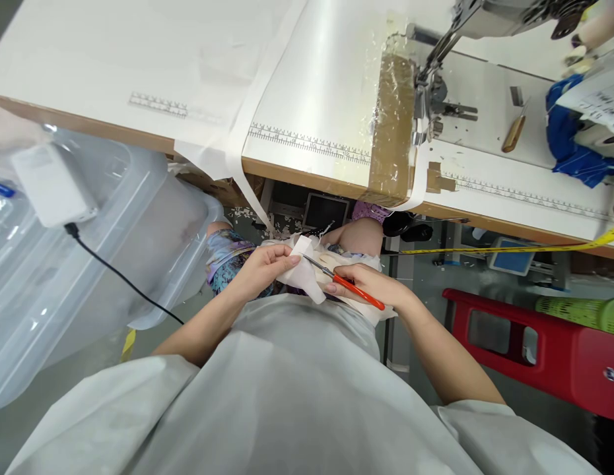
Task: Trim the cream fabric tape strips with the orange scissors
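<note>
Over the lap, my left hand (268, 265) pinches a piece of white fabric (305, 277) by its upper left edge. My right hand (364, 280) is wrapped round red-handled scissors (356, 290), whose blades point up and left and meet the fabric beside my left fingertips. Whether the blades are parted is too small to tell. More pale cloth pieces lie on the lap beneath both hands.
A white worktable (311, 99) with a sewing machine (428, 99) spans the front. A clear plastic bin (138, 218) bearing a white box (54, 185) with a black cable stands left. At right are a red stool (559, 356), a green basket (574, 310) and a yellow tape measure (515, 249).
</note>
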The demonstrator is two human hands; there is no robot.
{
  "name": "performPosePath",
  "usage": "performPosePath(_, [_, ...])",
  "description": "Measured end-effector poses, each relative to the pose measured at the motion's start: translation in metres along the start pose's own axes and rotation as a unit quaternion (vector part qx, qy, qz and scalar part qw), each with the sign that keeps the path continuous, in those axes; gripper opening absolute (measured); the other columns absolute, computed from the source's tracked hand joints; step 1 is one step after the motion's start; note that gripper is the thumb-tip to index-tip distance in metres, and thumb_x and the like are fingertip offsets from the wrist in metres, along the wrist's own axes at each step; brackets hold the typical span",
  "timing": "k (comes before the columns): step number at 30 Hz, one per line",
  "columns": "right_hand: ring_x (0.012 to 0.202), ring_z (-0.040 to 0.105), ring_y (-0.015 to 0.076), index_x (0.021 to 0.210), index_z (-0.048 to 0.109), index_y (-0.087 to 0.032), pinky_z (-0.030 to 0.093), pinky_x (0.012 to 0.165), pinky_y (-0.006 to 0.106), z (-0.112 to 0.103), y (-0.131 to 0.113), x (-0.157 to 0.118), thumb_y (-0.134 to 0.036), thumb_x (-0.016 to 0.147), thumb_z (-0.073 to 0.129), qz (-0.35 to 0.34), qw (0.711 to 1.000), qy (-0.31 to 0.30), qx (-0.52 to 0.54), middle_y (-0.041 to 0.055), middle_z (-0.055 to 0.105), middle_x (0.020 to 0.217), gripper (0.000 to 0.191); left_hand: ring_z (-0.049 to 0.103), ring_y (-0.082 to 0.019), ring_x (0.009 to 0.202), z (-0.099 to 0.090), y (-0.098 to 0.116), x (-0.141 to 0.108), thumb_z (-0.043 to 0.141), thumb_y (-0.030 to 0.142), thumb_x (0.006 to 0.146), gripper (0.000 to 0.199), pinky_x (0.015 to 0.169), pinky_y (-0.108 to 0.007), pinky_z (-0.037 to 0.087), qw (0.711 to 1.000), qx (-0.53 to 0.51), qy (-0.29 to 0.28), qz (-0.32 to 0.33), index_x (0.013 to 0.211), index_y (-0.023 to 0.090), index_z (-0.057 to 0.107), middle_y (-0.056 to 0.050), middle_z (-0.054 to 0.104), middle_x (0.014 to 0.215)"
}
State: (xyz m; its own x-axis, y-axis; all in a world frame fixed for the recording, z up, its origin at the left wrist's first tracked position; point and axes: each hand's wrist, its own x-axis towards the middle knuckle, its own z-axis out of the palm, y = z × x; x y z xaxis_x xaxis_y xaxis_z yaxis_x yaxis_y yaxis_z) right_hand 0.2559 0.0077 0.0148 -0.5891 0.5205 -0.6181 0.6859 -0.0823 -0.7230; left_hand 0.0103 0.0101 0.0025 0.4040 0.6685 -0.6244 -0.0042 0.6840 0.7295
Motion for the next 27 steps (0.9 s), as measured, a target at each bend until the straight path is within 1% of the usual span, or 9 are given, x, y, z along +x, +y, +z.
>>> performPosePath(5, [0.056, 0.035, 0.0114, 0.064, 0.039, -0.021, 0.026, 0.052, 0.025, 0.001, -0.002, 0.001, -0.079, 0.082, 0.041, 0.004, 1.000, 0.006, -0.027, -0.0043, 0.037, 0.060, 0.061, 0.049, -0.011, 0.056, -0.001, 0.001, 0.001, 0.075, 0.054, 0.070, 0.043, 0.053, -0.022, 0.037, 1.000, -0.006, -0.003, 0.001, 0.075, 0.014, 0.061, 0.000, 0.059, 0.063])
performPosePath(12, [0.056, 0.036, 0.0134, 0.064, 0.035, -0.022, 0.025, 0.055, 0.027, 0.005, -0.011, -0.001, -0.078, 0.086, 0.032, 0.024, 0.989, 0.066, -0.133, -0.0014, 0.042, 0.060, 0.060, 0.049, -0.011, 0.056, -0.003, -0.002, 0.003, 0.075, 0.053, 0.070, 0.042, 0.054, -0.022, 0.038, 1.000, -0.009, -0.003, -0.002, 0.075, 0.014, 0.061, 0.000, 0.059, 0.063])
performPosePath(18, [0.058, 0.044, 0.0161, 0.066, 0.043, -0.022, 0.023, 0.054, 0.028, 0.010, -0.011, -0.002, -0.074, 0.089, 0.033, 0.038, 0.978, 0.094, -0.183, 0.0028, 0.053, 0.064, 0.058, 0.048, -0.010, 0.055, -0.002, -0.002, 0.004, 0.076, 0.053, 0.069, 0.043, 0.053, -0.022, 0.037, 1.000, -0.015, 0.004, -0.003, 0.074, 0.014, 0.060, 0.001, 0.057, 0.063])
performPosePath(27, [0.061, 0.050, 0.0186, 0.069, 0.044, -0.022, 0.022, 0.054, 0.028, 0.011, -0.010, -0.003, -0.071, 0.090, 0.035, 0.041, 0.970, 0.113, -0.211, 0.0047, 0.058, 0.067, 0.054, 0.047, -0.010, 0.057, -0.003, -0.001, 0.004, 0.080, 0.051, 0.065, 0.043, 0.054, -0.021, 0.037, 1.000, -0.008, 0.002, 0.010, 0.073, 0.014, 0.061, 0.001, 0.057, 0.064])
